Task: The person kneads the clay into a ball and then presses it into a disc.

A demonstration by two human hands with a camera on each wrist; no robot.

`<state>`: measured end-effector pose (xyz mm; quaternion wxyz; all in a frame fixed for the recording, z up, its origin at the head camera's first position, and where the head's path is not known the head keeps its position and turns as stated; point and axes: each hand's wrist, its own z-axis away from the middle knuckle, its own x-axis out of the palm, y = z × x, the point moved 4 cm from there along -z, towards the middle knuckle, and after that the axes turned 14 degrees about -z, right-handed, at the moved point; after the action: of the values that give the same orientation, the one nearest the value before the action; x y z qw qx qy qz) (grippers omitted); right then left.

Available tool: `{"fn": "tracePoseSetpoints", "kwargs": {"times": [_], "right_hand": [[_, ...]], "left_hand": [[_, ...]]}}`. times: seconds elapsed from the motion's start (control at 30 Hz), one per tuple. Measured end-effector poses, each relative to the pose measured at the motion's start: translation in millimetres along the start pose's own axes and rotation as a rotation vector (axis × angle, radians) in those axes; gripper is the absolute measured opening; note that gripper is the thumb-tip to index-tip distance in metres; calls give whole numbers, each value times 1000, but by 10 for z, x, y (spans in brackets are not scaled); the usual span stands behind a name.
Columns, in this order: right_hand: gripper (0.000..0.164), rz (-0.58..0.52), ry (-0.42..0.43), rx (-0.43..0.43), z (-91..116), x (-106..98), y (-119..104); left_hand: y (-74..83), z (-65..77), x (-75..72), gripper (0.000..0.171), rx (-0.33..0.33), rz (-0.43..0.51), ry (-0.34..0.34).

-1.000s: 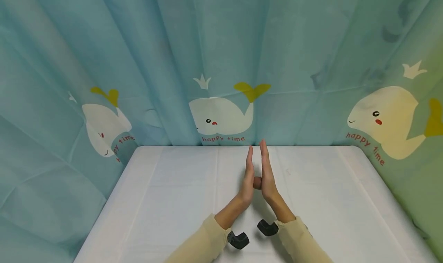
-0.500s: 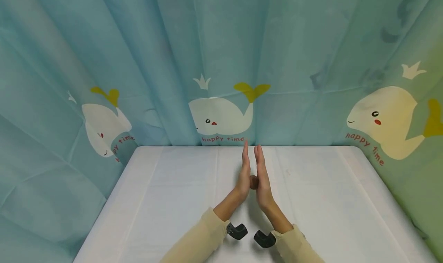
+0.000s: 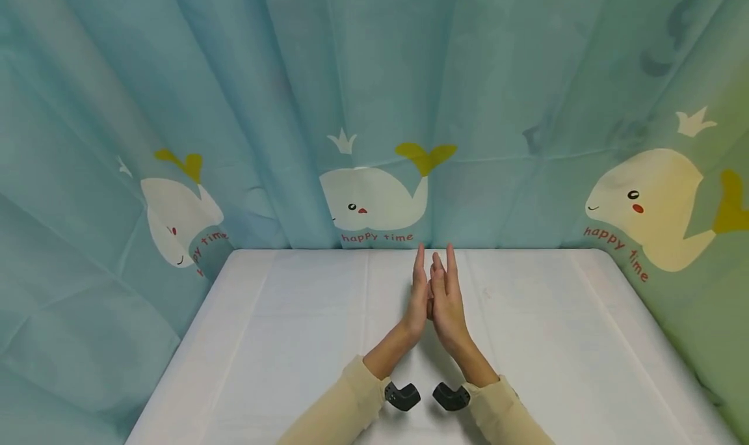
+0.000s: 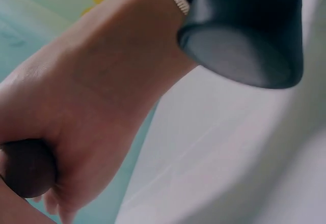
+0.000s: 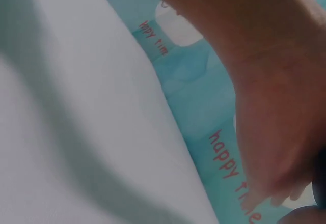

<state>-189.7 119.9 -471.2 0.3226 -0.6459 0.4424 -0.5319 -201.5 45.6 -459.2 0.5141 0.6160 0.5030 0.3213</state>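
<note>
Between my two palms sits a small dark brown ball (image 4: 31, 168); its material cannot be told. The head view has it nearly hidden behind the right hand. My left hand (image 3: 416, 302) is upright with straight fingers, its palm against the ball from the left. From the other side my right hand (image 3: 449, 311) presses on it, fingers mostly extended upward and somewhat spread. The left wrist view has the ball at the left hand's palm (image 4: 91, 132). In the right wrist view, the right hand (image 5: 280, 127) shows, with a dark edge of the ball (image 5: 320, 183) at the frame border.
Below the hands spreads a table with a white cover (image 3: 292, 341). Behind and beside it hangs a blue-green curtain (image 3: 497, 107) printed with whales. A black camera mount (image 3: 402, 397) is on the left wrist, another camera mount (image 3: 452, 397) on the right.
The hands slid against each other with the ball between the palms. The right hand has turned and its fingers have spread; the ball is now more covered in the head view.
</note>
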Motion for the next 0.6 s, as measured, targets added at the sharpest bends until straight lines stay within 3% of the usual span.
{"fn": "tracePoseSetpoints", "kwargs": {"times": [0.27, 0.6], "right_hand": [[60, -90, 50, 71, -6, -48, 25], [60, 73, 49, 80, -93, -244, -93]], "left_hand": [[40, 11, -163, 62, 15, -54, 44], [-29, 39, -381, 63, -27, -126, 32]]}}
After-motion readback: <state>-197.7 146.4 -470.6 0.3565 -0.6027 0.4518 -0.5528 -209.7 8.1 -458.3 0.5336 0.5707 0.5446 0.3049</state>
